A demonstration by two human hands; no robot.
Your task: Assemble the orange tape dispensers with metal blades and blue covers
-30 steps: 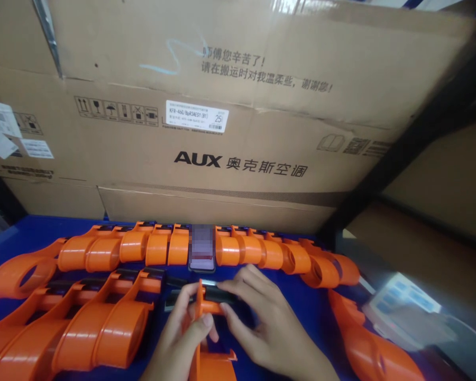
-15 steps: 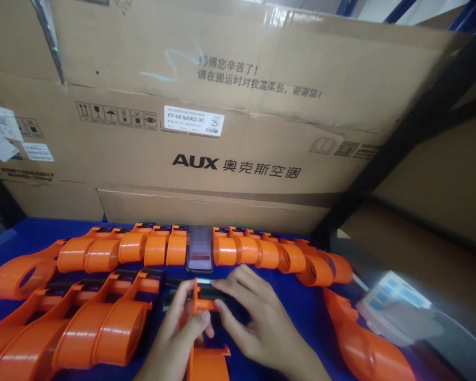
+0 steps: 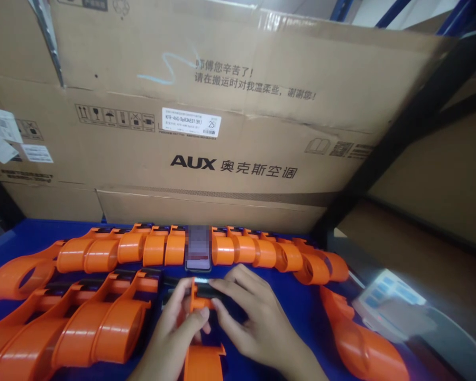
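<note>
Near the bottom middle, an orange tape dispenser (image 3: 204, 365) points away from me, with a white toothed cutting edge (image 3: 201, 280) and a black roller-like part (image 3: 207, 290) at its head. My left hand (image 3: 180, 323) is closed around the head's left side, thumb and fingers pinching the orange frame. From the right, my right hand (image 3: 254, 317) grips the same head. Its index finger rests along the black part, and its thumb presses by the orange bar below. My fingers and palms hide much of the dispenser's neck.
Several orange dispensers (image 3: 117, 333) lie in rows on the blue surface (image 3: 262, 278), left and behind. A phone (image 3: 198, 248) stands amid the back row. Right are another orange dispenser (image 3: 365, 344) and a white device (image 3: 392, 301). A large cardboard box (image 3: 238, 106) walls the back.
Both hands stay on the dispenser's head with nearly the same grip. The view has shifted slightly, and the hands and dispenser appear a little further left.
</note>
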